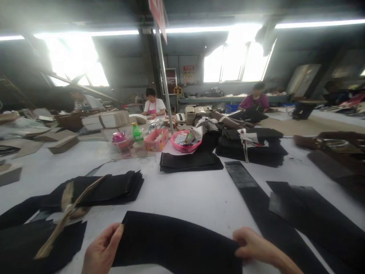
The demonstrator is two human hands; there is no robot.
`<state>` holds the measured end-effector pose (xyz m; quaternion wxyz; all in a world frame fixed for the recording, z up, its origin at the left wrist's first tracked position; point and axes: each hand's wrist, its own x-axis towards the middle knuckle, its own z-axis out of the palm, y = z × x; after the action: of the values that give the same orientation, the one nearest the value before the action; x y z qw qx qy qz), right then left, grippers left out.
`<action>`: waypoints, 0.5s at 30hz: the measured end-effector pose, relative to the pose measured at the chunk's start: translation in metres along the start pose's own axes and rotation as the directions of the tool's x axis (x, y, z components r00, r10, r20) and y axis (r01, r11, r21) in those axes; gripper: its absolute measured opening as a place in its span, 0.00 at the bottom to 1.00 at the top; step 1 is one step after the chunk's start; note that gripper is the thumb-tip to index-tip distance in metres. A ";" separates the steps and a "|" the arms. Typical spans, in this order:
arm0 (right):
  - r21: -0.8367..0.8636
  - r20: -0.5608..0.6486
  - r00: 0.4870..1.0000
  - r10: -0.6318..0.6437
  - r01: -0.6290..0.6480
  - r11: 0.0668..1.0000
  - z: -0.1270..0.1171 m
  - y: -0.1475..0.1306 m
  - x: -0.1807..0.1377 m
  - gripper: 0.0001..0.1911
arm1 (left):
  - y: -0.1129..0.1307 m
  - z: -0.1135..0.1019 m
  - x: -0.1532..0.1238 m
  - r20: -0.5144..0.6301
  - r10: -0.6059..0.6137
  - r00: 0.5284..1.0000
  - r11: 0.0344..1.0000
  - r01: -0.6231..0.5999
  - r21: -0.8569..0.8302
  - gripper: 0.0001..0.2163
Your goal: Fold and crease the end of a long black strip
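Observation:
A black fabric piece point(173, 243) lies curved across the near edge of the white table point(196, 194). My left hand point(101, 251) grips its left end, thumb on top. My right hand point(251, 245) pinches its right end with the fingers closed over the cloth. A worn brush with a wooden handle point(64, 217) rests on black pieces just left of my left hand.
Stacks of black fabric pieces point(114, 188) point(189, 161) lie across the table, with long black strips point(256, 198) at the right. A pink basket point(185, 141), a pink tray point(156, 140) and a green bottle point(137, 133) stand mid-table. Two people sit at the far end.

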<state>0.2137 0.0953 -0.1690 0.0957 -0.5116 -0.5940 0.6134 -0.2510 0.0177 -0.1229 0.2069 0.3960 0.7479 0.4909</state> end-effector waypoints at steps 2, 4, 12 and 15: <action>0.134 -0.044 0.997 -0.068 0.074 0.988 -0.012 0.002 -0.007 0.09 | 0.010 0.011 0.004 0.122 -0.075 0.990 0.995 0.082 -0.061 0.26; 0.258 -0.105 0.988 -0.116 0.140 0.956 -0.027 -0.005 -0.009 0.13 | 0.018 0.023 0.011 0.225 -0.105 0.969 0.985 0.132 -0.110 0.27; 0.317 -0.487 0.867 -0.107 0.289 0.903 -0.102 -0.066 0.052 0.22 | 0.039 0.095 0.083 0.345 -0.075 0.936 0.930 0.190 -0.314 0.27; 0.293 -0.577 0.806 -0.133 0.356 0.887 -0.130 -0.090 0.097 0.24 | 0.049 0.124 0.124 0.350 -0.041 0.936 0.925 0.167 -0.341 0.26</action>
<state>0.2216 0.2718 -0.1148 0.4383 -0.5516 -0.4715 0.5304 -0.2205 0.1973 -0.1226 0.4275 0.3876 0.6175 0.5345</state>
